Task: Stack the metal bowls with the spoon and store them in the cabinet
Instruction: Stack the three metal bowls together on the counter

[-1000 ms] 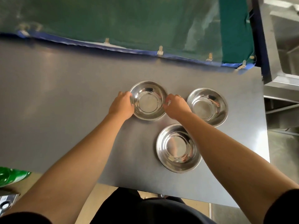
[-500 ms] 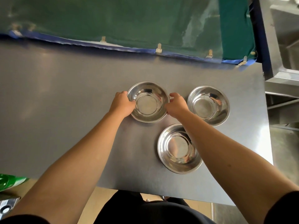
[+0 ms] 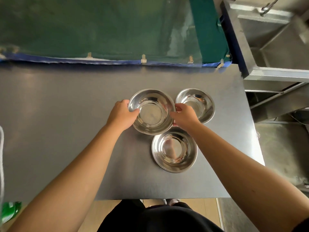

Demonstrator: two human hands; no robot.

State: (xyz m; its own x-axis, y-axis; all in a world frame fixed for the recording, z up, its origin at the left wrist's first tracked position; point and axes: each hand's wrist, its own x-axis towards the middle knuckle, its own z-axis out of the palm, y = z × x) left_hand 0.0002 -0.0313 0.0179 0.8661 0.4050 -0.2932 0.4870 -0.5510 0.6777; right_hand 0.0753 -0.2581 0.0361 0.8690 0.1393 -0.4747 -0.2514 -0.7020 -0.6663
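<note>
Three shiny metal bowls are on the grey table (image 3: 58, 131). I hold the left bowl (image 3: 151, 113) between both hands, raised a little, its near rim overlapping the near bowl (image 3: 174, 149). My left hand (image 3: 122, 114) grips its left rim with the thumb inside. My right hand (image 3: 185, 114) grips its right rim. The right bowl (image 3: 196, 102) stands on the table just behind my right hand. No spoon is in view.
A green cloth with a blue hem (image 3: 100, 30) hangs along the table's far edge. A steel sink unit (image 3: 275, 47) stands to the right of the table. A green object (image 3: 10, 211) lies at the lower left.
Both hands closed on the left bowl's rim and lifted it; it now sits nearer the other two bowls and looks larger.
</note>
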